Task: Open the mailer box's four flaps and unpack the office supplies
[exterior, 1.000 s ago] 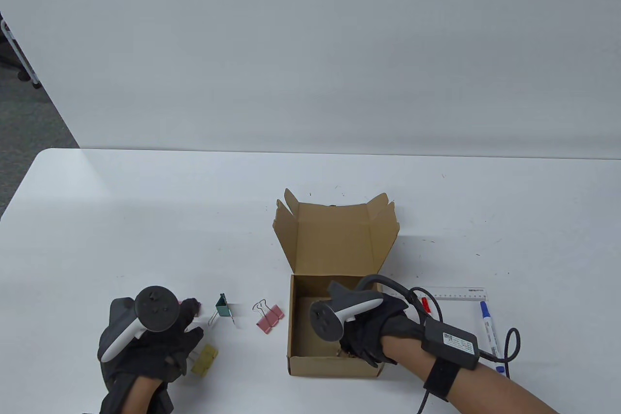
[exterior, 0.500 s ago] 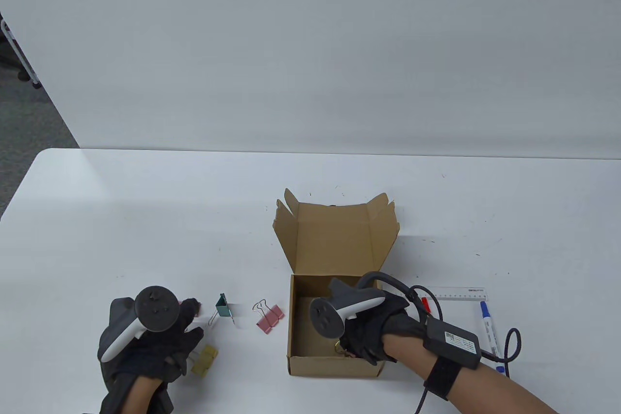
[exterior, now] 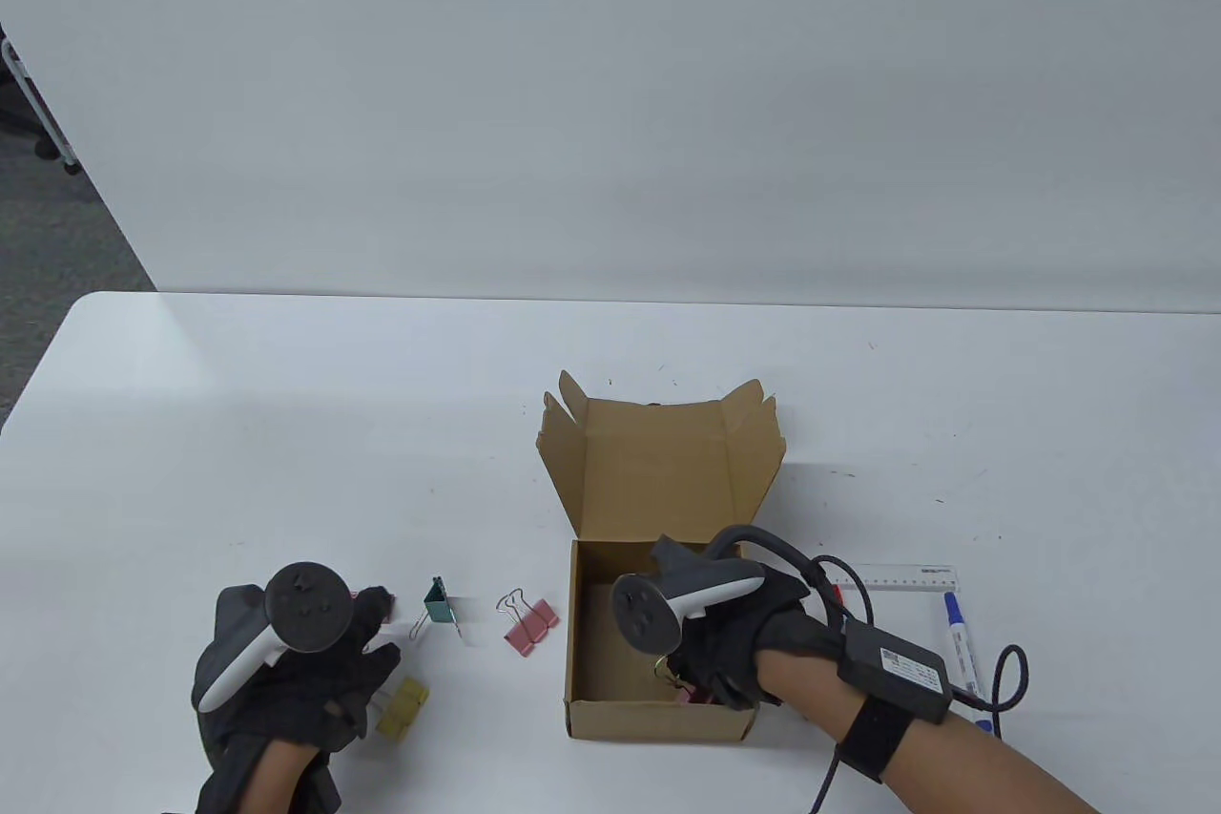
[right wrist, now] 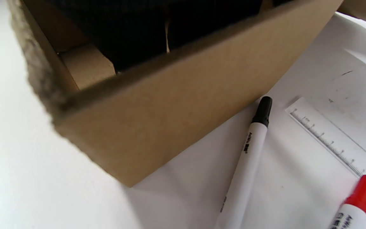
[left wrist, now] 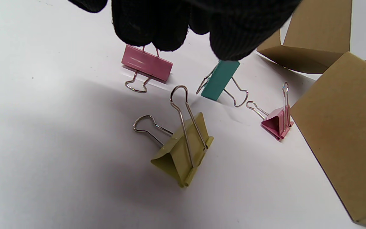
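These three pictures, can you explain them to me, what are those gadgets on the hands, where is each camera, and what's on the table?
They show a person's two gloved hands at a white table. The gadget on the back of each hand is a motion tracker; the fingers do not hold it.

The wide picture looks down at the table. The other two come from cameras on each wrist.

The left hand rests on the table among binder clips: a yellow one, a teal one and two pink ones.

The right hand reaches into the open cardboard mailer box, lid flap up. Its fingers seem to pinch more clips, one pink, though that is partly hidden.

Right of the box lie a clear ruler and markers with black, red and blue caps.
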The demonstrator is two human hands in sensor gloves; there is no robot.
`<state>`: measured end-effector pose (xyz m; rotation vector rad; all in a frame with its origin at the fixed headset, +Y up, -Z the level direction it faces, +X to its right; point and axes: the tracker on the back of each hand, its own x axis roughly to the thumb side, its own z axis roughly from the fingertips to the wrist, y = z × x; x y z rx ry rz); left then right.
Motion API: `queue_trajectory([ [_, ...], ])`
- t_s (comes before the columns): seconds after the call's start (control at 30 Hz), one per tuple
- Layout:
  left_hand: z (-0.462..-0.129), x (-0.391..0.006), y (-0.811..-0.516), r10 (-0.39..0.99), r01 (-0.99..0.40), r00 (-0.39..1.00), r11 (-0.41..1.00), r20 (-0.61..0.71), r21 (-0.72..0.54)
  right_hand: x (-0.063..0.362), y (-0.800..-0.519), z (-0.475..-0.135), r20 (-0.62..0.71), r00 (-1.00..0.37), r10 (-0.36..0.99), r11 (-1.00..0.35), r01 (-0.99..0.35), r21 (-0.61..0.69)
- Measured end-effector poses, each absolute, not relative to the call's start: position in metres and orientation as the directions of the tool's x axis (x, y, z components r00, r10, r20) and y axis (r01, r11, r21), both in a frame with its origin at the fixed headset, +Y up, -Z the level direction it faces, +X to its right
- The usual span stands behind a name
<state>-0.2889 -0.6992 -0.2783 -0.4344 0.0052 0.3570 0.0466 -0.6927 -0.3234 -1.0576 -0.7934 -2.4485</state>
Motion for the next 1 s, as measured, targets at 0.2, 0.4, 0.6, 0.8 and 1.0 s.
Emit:
queue_trajectory([
  [0.2, -0.278, -0.289, -0.699, 0.338, -0.34, 0.938, 0.845, -0.08, -0.412, 0.047, -0.682, -0.325, 0.741, -0.665, -0.094, -0.802, 0.492, 0.34],
  [0.4, -0.278, -0.289, -0.699, 0.34, -0.342, 0.937, 0.845, -0.08, -0.411, 0.047, -0.683, -0.325, 0.736, -0.67, -0.095, -0.8, 0.491, 0.344],
  [0.6, -0.278, -0.289, -0.699, 0.34, -0.341, 0.937, 0.845, -0.079, -0.411, 0.048, -0.678, -0.326, 0.732, -0.676, -0.079, -0.813, 0.469, 0.346],
  [0.8, -0.278, -0.289, -0.699, 0.34, -0.341, 0.937, 0.845, -0.079, -0.411, 0.043, -0.644, -0.328, 0.73, -0.681, -0.045, -0.862, 0.396, 0.317],
  [1.0, -0.278, -0.289, -0.699, 0.343, -0.344, 0.936, 0.847, -0.078, -0.406, 0.036, -0.616, -0.329, 0.737, -0.676, -0.018, -0.893, 0.342, 0.292],
])
